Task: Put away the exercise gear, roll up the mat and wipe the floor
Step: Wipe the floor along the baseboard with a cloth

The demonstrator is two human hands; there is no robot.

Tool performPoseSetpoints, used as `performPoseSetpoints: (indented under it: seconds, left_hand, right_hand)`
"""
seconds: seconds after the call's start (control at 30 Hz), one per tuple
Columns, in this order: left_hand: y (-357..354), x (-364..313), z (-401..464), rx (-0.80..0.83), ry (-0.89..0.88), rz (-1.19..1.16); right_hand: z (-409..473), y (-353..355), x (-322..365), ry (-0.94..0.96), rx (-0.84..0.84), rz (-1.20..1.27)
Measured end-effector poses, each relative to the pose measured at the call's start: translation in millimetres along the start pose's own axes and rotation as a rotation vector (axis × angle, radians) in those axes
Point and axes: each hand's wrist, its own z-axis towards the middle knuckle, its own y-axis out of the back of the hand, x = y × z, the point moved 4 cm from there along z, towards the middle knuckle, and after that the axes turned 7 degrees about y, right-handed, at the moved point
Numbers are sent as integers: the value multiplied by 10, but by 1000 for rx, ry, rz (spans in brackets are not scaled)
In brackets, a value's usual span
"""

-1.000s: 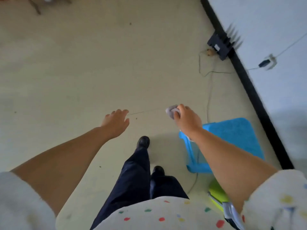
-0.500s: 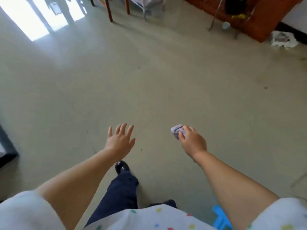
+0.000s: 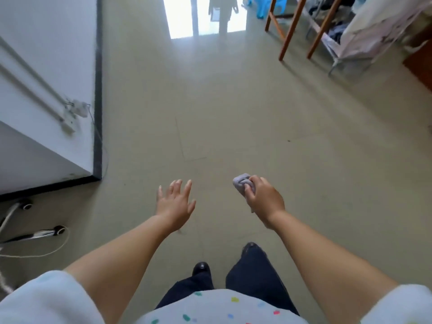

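My right hand grips a small crumpled grey cloth, which sticks out past my fingers above the floor. My left hand is held out in front of me with its fingers spread and nothing in it. Both arms reach forward over the pale green floor. My feet in dark shoes stand below. No mat or exercise gear shows in this view.
A white wall corner with a black skirting juts in at the left, with a cable box on it. A wheeled stand base and cord lie at lower left. Wooden legs and a rack stand at upper right. A bright doorway lies ahead.
The view has swung round: the blue stool and right-hand wall are gone, a wall corner now shows at left and a doorway ahead. My right hand still holds the cloth.
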Motion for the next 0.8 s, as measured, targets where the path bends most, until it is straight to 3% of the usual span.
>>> performPoseSetpoints:
  seconds: [0.27, 0.53, 0.8]
  left_hand:
    - [651, -220, 1606, -13, 132, -107]
    - [1879, -621, 3094, -87, 183, -324]
    - [2304, 332, 4454, -56, 438, -426]
  right_hand:
    - [2026, 465, -64, 151, 60, -51]
    - [4165, 1157, 39, 251, 185, -174]
    - [6055, 760, 1090, 470, 368, -256]
